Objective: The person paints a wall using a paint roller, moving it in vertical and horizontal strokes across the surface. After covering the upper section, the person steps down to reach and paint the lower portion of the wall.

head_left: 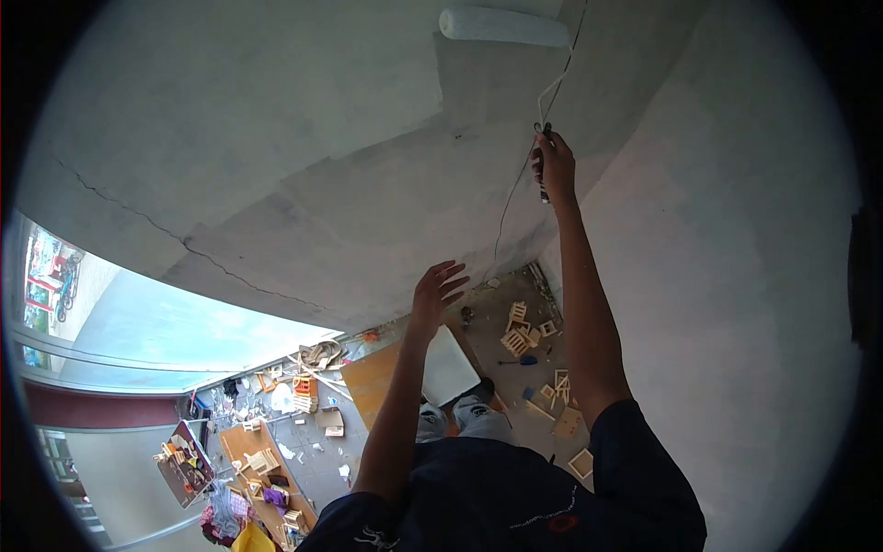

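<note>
A white paint roller (504, 27) lies against the grey wall (368, 198) at the top, its wire frame running down to a dark handle. My right hand (556, 166) is wrapped round that handle, with the arm stretched up. Lower and to the left, my left hand (439, 296) is held out with its fingers apart, near the wall's lower part, holding nothing. Whether its fingertips touch the wall I cannot tell. Lighter and darker patches of coating meet on the wall, and a thin wire or crack line runs down past the roller.
Below my left arm are a white board (450, 366) and a brown board (375, 375). Small wooden frames (520, 331) lie on the floor at right. A cluttered wooden table (253, 446), a cardboard box (330, 422) and a window opening (175, 322) are at left.
</note>
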`<state>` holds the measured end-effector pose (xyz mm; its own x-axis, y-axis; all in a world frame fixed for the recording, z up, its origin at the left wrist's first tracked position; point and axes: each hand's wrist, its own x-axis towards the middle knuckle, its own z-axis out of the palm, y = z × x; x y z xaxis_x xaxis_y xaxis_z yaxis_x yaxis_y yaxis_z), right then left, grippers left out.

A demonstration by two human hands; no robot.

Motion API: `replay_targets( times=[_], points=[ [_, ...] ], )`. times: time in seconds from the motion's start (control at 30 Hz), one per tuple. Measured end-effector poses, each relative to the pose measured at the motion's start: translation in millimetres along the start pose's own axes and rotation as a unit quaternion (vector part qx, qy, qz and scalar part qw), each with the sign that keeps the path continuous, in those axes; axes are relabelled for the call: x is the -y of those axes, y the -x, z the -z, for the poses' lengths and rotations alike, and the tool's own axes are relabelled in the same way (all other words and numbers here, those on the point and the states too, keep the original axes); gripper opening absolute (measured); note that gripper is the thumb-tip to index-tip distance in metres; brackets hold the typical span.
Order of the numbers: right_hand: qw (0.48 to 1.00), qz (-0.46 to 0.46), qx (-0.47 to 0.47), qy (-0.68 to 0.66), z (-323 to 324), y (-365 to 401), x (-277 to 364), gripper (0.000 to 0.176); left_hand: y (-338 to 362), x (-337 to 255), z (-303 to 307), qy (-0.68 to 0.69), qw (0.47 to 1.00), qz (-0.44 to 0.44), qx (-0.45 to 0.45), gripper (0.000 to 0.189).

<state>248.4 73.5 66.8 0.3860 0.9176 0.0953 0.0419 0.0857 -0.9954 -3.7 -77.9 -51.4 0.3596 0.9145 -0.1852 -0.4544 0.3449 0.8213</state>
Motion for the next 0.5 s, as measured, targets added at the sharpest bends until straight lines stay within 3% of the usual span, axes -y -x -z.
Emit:
replay_targets(
  times=[0.2, 0.4, 0.43, 0.5],
  points=[
    [1.0, 0.011, -0.016, 0.023, -4, 0, 5, 0.026, -6, -20, 3, -0.057, 0.997, 0.0, 0.042, 0.04],
    [1.0, 0.022, -0.018, -0.011, -6, -5, -7, 0.03, -97, -19, -48, -0.169, 0.958, -0.094, 0.212, 0.042],
    [0.999, 0.026, -0.011, -0.018, -6, -5, -7, 0.031, -116, -12, -63, -0.126, 0.969, -0.077, 0.198, 0.054],
    [1.0, 0.015, 0.001, 0.01, -4, -5, -2, 0.034, -166, 10, -79, -0.186, 0.959, -0.099, 0.19, 0.068]
  ],
)
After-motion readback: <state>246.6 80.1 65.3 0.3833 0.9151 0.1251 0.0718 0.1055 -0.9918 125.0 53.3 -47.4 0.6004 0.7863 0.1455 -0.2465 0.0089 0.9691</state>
